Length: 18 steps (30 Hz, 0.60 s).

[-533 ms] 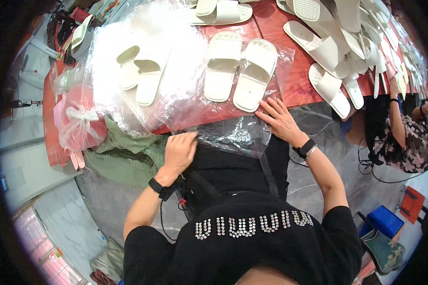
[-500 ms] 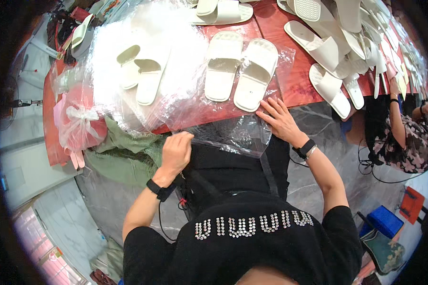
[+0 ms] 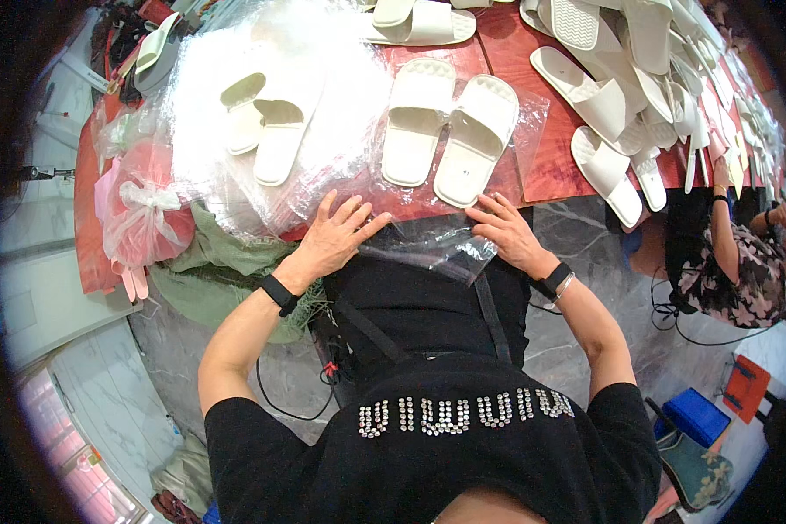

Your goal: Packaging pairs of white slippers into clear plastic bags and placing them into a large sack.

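The pair of white slippers [image 3: 477, 144] lies side by side on the red table [image 3: 552, 179], soles down and heels toward the person, with a clear plastic bag [image 3: 441, 244] around or beneath them; which, I cannot tell. The slippers look light and springy, like moulded foam, so the broad strap or the sole's sides should offer the surest hold; the bag seems thin, slippery and quick to crumple, best taken by its loose edge. That edge droops over the table's front, between the two hands. The left hand [image 3: 336, 236] has its grip spread wide, holding nothing visible, left of the bag and near the left slipper's heel. The right hand's [image 3: 506, 234] fingertips sit at the right slipper's heel, fingers bent; whether its grip pinches the film, I cannot tell.
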{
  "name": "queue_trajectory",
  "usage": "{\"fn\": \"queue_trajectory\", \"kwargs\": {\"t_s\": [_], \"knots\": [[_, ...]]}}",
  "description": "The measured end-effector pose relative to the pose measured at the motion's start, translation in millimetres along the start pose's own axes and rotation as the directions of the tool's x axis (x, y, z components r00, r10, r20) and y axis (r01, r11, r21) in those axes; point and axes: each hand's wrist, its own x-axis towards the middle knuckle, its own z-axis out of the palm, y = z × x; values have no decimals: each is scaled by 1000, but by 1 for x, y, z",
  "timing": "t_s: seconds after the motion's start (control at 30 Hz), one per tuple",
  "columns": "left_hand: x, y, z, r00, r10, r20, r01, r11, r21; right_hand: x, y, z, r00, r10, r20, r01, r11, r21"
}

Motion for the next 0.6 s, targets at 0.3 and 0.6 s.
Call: {"fn": "queue_trajectory", "kwargs": {"t_s": [0.3,0.6], "knots": [[16,0,-12,991,137,-12,-136,972,-193,-30,19,-24,861,503,76,-445,674,589],[75,31,16,949,104,-297,-225,884,-410,-39,24,-23,838,530,-129,-336,688,643]]}}
